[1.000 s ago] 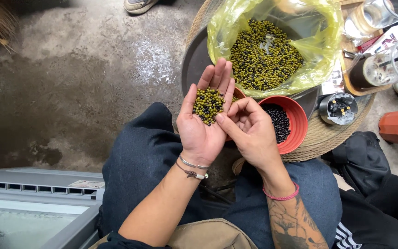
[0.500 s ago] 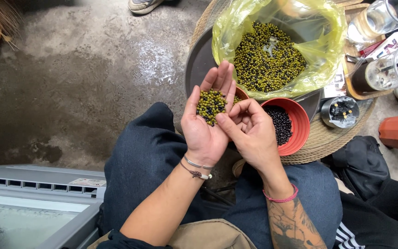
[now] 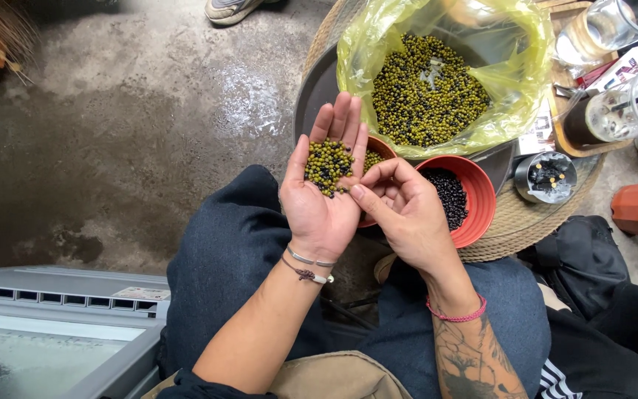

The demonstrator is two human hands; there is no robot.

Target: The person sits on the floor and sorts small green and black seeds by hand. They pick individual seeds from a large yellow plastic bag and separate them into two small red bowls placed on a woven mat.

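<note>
My left hand (image 3: 324,199) is held palm up over my lap, cupping a small heap of green and dark beans (image 3: 327,164). My right hand (image 3: 407,214) is beside it, fingers curled, thumb tip touching the left palm just below the heap. Behind the hands stands a red bowl (image 3: 477,203) holding black beans, and a second reddish bowl (image 3: 378,150) with green beans is mostly hidden by my left hand. A yellow plastic bag (image 3: 526,81) lies open with a large pile of mixed beans inside, resting in a dark round pan (image 3: 311,89).
The pan and bowls sit on a woven round mat (image 3: 515,222). Glass cups (image 3: 614,111) on a wooden tray and a small metal cup (image 3: 548,177) stand at the right. A grey plastic crate (image 3: 60,325) is at lower left. Someone's shoe (image 3: 230,9) is on the concrete floor.
Both hands keep their pose with the beans in the left palm; the right thumb has shifted slightly against the palm. The view has drifted a little.
</note>
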